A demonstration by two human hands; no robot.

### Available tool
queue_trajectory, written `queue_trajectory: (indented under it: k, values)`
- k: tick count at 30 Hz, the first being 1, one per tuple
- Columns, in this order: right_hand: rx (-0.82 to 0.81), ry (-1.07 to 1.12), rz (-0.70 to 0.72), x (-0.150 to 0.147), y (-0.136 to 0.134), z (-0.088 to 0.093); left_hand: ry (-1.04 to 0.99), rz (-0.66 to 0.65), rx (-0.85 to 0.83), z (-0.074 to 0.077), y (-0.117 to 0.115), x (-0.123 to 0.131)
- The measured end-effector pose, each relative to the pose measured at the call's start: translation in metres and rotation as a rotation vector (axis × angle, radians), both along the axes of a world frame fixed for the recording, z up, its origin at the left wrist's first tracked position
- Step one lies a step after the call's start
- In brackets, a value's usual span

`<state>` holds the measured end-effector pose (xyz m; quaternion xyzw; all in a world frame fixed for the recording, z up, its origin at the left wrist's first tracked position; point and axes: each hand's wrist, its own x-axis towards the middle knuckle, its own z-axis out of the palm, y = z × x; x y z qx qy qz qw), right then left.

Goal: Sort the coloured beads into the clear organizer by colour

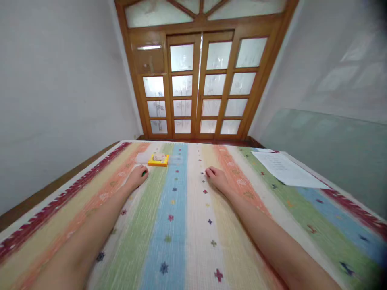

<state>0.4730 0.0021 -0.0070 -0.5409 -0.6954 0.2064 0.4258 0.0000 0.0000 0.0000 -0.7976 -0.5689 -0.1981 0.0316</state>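
Note:
My left hand (pixel 139 176) rests on the striped tablecloth (pixel 196 225), its fingers curled around a small green thing (pixel 144 173). Only a bit of that thing shows, so its kind is unclear. Just beyond this hand lies a flat yellow box (pixel 158 160) with a pale picture on top. Clear plastic pieces (pixel 177 160) lie at its left and right sides; I cannot tell whether they are joined to it. My right hand (pixel 216 177) rests closed on the cloth, right of the middle, with no object showing in its fingers.
White printed sheets (pixel 287 169) lie at the right far side of the table. A greenish translucent panel (pixel 326 149) leans along the right wall. Wooden doors with glass panes (pixel 199 84) stand behind the table's far edge, and a pale wall (pixel 60 88) rises on the left.

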Motion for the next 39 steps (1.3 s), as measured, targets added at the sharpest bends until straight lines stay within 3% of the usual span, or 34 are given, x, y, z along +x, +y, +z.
queue_trajectory:
  k: [9,13,16,21,24,27,33,39]
  values:
    - [-0.004,-0.037,0.02,0.0,-0.003,0.005,-0.025,0.057,0.004,-0.008,0.004,-0.014]
    - [0.004,-0.059,0.024,-0.001,0.0,0.003,0.033,0.05,0.056,0.001,0.003,-0.003]
    - [0.012,-0.057,0.022,-0.002,0.003,0.001,0.078,-0.002,0.098,0.014,0.006,0.031]
    - [0.01,-0.061,0.028,-0.001,0.004,-0.002,0.108,-0.201,0.073,0.023,0.026,0.12]
    - [0.013,-0.068,0.033,0.001,0.004,-0.003,0.131,-0.202,0.036,0.018,0.045,0.166]
    - [0.01,-0.064,0.045,0.002,0.005,-0.003,0.183,-0.11,-0.065,0.009,0.063,0.189]
    - [0.003,-0.049,0.06,0.004,0.006,-0.004,0.169,-0.051,-0.111,-0.01,0.079,0.177]
    - [0.011,-0.076,0.07,0.003,0.005,-0.006,0.155,-0.104,-0.084,-0.011,0.076,0.144]
